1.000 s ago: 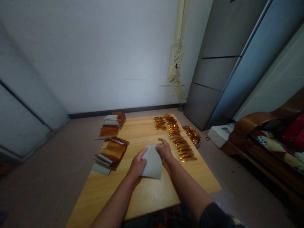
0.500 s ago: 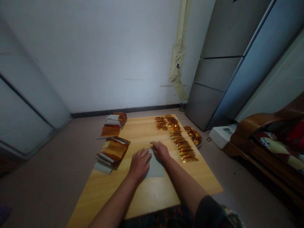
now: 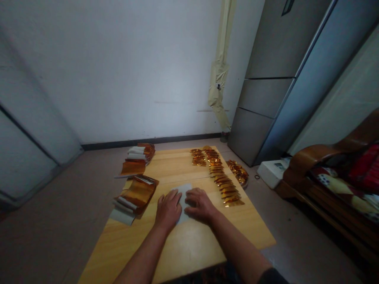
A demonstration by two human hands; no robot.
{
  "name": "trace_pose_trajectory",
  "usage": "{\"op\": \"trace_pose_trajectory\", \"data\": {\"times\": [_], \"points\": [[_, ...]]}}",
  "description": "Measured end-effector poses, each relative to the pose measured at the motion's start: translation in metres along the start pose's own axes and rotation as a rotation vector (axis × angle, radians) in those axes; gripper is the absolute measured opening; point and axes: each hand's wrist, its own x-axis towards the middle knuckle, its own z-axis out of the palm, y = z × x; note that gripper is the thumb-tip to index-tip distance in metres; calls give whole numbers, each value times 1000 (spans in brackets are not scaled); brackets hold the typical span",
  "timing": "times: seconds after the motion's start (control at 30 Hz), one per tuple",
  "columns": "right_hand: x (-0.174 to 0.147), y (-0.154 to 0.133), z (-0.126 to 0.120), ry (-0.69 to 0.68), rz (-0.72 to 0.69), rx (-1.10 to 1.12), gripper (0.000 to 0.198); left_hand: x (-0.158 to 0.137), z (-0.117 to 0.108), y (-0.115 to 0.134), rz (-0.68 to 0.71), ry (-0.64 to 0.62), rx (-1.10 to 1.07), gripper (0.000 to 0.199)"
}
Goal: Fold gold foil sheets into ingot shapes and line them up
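Observation:
A pale grey sheet of paper [image 3: 184, 189] lies on the wooden table top in front of me, partly covered by my hands. My left hand [image 3: 168, 210] rests on its left side, fingers extended forward and the thumb at the sheet's middle. On the right side, my right hand [image 3: 200, 205] touches the paper with bent fingers, its thumb apart from them. To the left sits a fanned stack of amber foil sheets with grey backs [image 3: 137, 193]. A long row of folded gold foil pieces [image 3: 223, 181] runs along the right side.
More foil sheets [image 3: 134, 167] lie at the table's far left corner. A shorter cluster of gold pieces [image 3: 198, 157] sits beside the row. Past the right edge stands a container of gold pieces [image 3: 237, 172]. A fridge [image 3: 251, 130], white box [image 3: 272, 173] and wooden bench [image 3: 299, 177] are farther right.
The right hand has drawn back toward me, its fingers now bent on the sheet. The left hand has shifted slightly, and more of the sheet's far end shows. The view has moved a little.

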Motion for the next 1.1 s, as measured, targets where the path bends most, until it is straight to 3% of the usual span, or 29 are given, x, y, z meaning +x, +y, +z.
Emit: {"op": "trace_pose_trajectory", "data": {"times": [0.1,0.37,0.6,0.8,0.93,1.1], "points": [[-17,-2,-9,-37,-19,23,38,1,1,-3,-10,-5,-19,46],[-19,-13,-21,-97,66,-3,25,-4,-4,-18,63,-117,-130,33],[-17,-6,-11,-3,68,14,18,-5,-10,-17,102,-227,-95,62],[-16,-6,-13,32,100,145,16,-7,-9,-17,94,-171,-119,37],[-22,-8,-20,19,185,210,42,-7,-7,-21,93,-172,-133,20],[-17,-14,-23,-20,253,211,16,-4,2,-26,104,-98,-142,28]]}}
